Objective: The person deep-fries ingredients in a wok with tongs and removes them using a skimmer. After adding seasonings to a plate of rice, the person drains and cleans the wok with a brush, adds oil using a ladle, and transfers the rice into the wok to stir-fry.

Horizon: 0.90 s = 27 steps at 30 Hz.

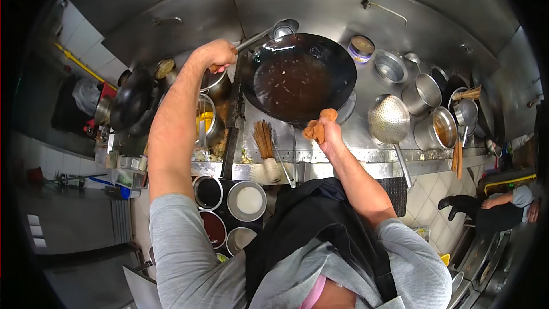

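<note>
My left hand (219,54) is closed around the handle of a ladle (255,38), whose bowl is at the far-left rim of a large black wok (343,68). Dark brownish liquid (291,83) with small pale bits lies in the wok. At the wok's near right rim, my right hand (327,131) is closed on a crumpled orange-brown cloth (314,130). The cloth covers whatever part of the rim or handle is beneath it. Just left of that hand, a bamboo wok brush (265,140) lies on the steel counter.
A perforated skimmer (389,119) sticks out over the counter's front edge. Farther right are a metal bowl (391,67), a pot (422,94) and a pot of brown liquid (444,127). Several round containers (247,200) stand below left. A seated person (497,206) is at the far right.
</note>
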Each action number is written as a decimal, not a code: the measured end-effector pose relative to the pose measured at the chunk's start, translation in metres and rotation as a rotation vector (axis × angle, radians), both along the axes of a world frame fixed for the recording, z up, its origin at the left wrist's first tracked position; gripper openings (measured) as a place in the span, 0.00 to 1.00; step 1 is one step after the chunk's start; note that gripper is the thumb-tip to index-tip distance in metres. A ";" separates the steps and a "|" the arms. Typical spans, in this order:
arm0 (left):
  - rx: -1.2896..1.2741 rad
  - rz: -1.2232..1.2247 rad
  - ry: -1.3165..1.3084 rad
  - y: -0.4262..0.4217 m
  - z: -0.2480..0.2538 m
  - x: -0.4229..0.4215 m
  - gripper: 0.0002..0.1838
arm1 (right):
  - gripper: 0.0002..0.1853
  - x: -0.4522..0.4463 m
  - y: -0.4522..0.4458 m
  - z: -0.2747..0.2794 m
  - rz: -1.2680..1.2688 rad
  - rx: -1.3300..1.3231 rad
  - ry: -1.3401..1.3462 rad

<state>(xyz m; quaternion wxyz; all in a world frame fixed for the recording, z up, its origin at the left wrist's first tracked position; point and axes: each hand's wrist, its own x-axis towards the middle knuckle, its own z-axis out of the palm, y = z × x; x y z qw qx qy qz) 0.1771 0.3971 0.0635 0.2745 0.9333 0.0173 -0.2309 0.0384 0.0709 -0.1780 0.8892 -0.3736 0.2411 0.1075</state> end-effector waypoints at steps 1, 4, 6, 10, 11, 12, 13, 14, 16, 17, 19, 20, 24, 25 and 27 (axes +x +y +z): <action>0.009 0.013 -0.013 0.005 0.007 -0.003 0.03 | 0.19 0.003 0.005 0.007 0.006 -0.002 -0.009; 0.011 0.052 -0.039 0.023 0.025 -0.010 0.03 | 0.18 0.014 0.021 0.022 0.025 -0.009 -0.045; -0.003 0.078 -0.061 0.038 0.034 -0.012 0.04 | 0.17 0.026 0.032 0.029 0.042 -0.017 -0.083; -0.036 0.163 -0.083 0.063 0.048 -0.015 0.03 | 0.16 0.047 0.058 0.050 0.066 -0.033 -0.082; -0.047 0.192 -0.086 0.068 0.050 -0.015 0.02 | 0.16 0.051 0.065 0.056 0.068 -0.028 -0.092; -0.049 0.197 -0.090 0.072 0.051 -0.014 0.02 | 0.16 0.055 0.071 0.063 0.069 -0.022 -0.100; -0.053 0.203 -0.101 0.077 0.052 -0.012 0.02 | 0.16 0.061 0.078 0.070 0.071 -0.017 -0.114; -0.054 0.208 -0.107 0.082 0.052 -0.011 0.02 | 0.16 0.065 0.084 0.075 0.074 -0.033 -0.118; -0.058 0.223 -0.119 0.091 0.053 -0.006 0.02 | 0.16 0.075 0.095 0.083 0.081 -0.064 -0.125; -0.060 0.230 -0.122 0.095 0.052 -0.004 0.02 | 0.15 0.082 0.099 0.080 0.080 -0.068 -0.134; -0.062 0.251 -0.131 0.102 0.049 0.002 0.03 | 0.15 0.099 0.108 0.072 0.074 -0.074 -0.150; -0.064 0.261 -0.137 0.106 0.048 0.006 0.03 | 0.15 0.108 0.110 0.068 0.074 -0.085 -0.151; -0.082 0.289 -0.145 0.118 0.041 0.015 0.04 | 0.15 0.127 0.124 0.066 0.063 -0.137 -0.165; -0.087 0.288 -0.148 0.121 0.039 0.017 0.04 | 0.15 0.130 0.127 0.066 0.057 -0.153 -0.173; -0.102 0.304 -0.152 0.125 0.038 0.019 0.04 | 0.14 0.137 0.131 0.067 0.066 -0.183 -0.186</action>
